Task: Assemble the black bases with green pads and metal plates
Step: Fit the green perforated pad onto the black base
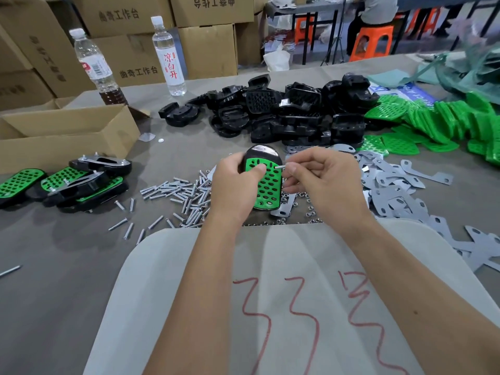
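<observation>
My left hand grips a black base with a green pad fitted in it, held upright over the table's middle, thumb pressed on the pad. My right hand pinches a small screw whose tip points at the pad's upper right edge. Loose screws lie scattered left of my hands. Grey metal plates are heaped to the right. A pile of black bases sits behind, and green pads lie at the far right.
Finished assemblies lie at the left beside an open cardboard box. Two bottles stand at the back left before stacked cartons. Small nuts lie under the held base. A white marked sheet covers the near edge.
</observation>
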A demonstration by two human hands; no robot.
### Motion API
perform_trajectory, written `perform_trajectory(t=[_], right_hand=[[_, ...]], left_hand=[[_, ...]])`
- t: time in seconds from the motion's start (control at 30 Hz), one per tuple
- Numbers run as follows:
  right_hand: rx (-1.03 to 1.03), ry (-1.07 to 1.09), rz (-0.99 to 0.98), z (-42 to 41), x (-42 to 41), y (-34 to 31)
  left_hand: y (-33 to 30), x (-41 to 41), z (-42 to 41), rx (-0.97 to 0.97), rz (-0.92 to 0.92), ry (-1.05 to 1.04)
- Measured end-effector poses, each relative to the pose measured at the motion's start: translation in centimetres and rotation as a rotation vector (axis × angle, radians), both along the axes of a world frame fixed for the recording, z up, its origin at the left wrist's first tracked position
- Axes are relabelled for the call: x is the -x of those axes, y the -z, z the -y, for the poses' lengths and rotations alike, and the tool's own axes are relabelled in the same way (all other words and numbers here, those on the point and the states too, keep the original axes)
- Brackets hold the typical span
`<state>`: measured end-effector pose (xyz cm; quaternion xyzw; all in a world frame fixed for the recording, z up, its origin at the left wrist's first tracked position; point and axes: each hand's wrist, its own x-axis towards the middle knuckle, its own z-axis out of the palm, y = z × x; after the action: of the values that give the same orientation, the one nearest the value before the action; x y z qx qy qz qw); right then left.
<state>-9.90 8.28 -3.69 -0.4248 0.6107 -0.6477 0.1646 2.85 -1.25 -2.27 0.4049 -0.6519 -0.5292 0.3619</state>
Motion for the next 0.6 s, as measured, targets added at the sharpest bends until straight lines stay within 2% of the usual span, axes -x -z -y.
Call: perform_trajectory(t=[0.13,0.27,0.33,0.47,0.6], right_hand=[[-0.061,0.127,-0.192,0.0,-0.2,0.2],[-0.108,0.212,-0.534,0.0,-0.3,-0.2],[-0.127,0.242,-0.604,-0.1,-0.6,-0.4],[-0.217,0.267,-0.668,0.2,-1.2,-0.4],[-0.214,0.274,-0.422,0.1,-0.6,-0.4]], left_hand=[[0.0,0.3,-0.7,0.182,0.053,0.013],[0.2,0.7,-1.5,0.375,0.163,-0.008],[0.4,1.0,-1.7,0.459,0.165,-0.025],[0.7,1.3,-1.9,0.500,0.151,-0.036],[1.0,1.3,-2.0,0.446,0.100,-0.080]])
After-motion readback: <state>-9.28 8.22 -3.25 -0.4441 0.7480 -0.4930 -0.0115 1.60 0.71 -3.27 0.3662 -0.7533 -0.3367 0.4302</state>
